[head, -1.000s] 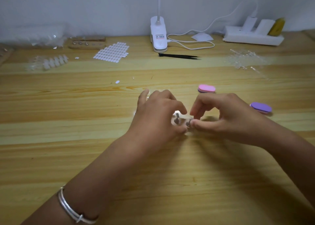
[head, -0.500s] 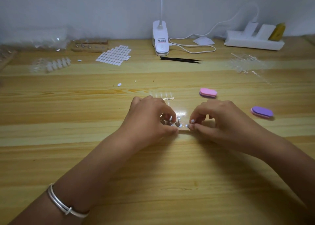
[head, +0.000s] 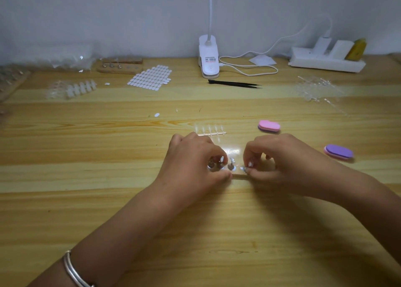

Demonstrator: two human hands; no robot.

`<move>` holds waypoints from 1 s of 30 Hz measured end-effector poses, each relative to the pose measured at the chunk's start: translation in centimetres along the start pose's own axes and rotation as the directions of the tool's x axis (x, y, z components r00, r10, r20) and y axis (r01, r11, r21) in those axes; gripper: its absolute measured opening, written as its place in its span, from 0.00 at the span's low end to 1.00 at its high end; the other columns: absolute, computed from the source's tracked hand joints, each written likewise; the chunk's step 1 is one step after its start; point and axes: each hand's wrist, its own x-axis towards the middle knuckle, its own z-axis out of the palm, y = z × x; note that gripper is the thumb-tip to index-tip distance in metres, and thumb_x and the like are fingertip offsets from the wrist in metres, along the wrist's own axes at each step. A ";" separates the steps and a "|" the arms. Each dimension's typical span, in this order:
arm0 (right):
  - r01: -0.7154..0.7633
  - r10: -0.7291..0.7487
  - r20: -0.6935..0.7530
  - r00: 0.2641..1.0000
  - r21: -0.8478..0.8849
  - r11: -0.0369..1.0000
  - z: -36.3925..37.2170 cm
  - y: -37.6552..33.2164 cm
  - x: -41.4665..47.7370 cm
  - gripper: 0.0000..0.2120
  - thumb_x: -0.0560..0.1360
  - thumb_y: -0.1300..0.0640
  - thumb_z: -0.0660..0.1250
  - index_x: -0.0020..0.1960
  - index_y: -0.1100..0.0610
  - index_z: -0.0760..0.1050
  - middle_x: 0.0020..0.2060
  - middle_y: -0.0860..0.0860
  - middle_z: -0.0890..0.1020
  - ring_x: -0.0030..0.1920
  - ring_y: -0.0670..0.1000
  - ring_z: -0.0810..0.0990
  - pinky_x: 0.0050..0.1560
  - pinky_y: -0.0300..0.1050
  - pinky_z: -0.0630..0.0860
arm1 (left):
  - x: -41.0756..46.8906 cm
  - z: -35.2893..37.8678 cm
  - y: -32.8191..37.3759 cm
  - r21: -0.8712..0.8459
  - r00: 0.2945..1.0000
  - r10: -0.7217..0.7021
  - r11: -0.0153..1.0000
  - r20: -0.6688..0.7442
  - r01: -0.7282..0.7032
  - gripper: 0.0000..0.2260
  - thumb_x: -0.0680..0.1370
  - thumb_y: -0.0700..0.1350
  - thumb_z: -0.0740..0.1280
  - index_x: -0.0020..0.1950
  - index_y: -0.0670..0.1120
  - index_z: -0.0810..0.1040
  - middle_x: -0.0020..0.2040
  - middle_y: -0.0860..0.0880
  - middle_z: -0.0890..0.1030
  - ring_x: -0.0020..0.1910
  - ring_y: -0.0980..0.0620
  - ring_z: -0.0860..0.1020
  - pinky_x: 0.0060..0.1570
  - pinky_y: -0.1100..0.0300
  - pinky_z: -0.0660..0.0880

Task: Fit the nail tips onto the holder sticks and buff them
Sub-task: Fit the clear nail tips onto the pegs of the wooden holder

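Since 1 s ago your left hand dropped to the light wooden desk, fingers curled round small silver metal holder sticks; rt hand pinches a tiny clear nail tip just beside them (still fitting, buffing not begun).

I see a pink buffer and purple buffer on my streaky yellow-brown wood-grain table, black tweezers, white lamp clip, white grid-patterned sticker sheet, silver bangle on my wrist
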 end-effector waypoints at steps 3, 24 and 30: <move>-0.031 0.027 0.085 0.996 0.046 0.998 -1.7 0.3 0.4 0.12 0.69 0.40 0.73 0.44 0.47 0.80 0.41 0.42 0.81 0.44 0.43 0.76 0.45 0.41 0.73 | -0.3 -0.7 -0.5 -0.048 0.999 0.042 0.998 0.013 -0.042 0.21 0.66 0.68 0.69 0.54 0.61 0.80 0.51 0.62 0.77 0.54 0.61 0.71 0.55 0.60 0.56; 0.112 -0.110 -0.029 0.994 0.108 0.988 -0.4 2.4 8.8 0.04 0.75 0.57 0.74 0.47 0.56 0.86 0.41 0.48 0.83 0.42 0.44 0.78 0.46 0.41 0.73 | 1.8 -1.5 -4.8 -0.077 0.980 0.122 0.991 0.159 -0.110 0.32 0.78 0.64 0.40 0.64 0.56 0.79 0.57 0.61 0.72 0.61 0.62 0.65 0.58 0.64 0.54; 0.137 -0.149 -0.171 0.974 -0.078 0.987 0.7 1.9 8.5 0.07 0.78 0.58 0.71 0.51 0.60 0.85 0.46 0.54 0.83 0.43 0.52 0.77 0.47 0.49 0.73 | 1.9 -1.0 -5.2 -0.222 0.989 0.076 0.974 0.130 -0.046 0.30 0.78 0.62 0.40 0.64 0.60 0.78 0.56 0.64 0.72 0.60 0.63 0.66 0.61 0.66 0.54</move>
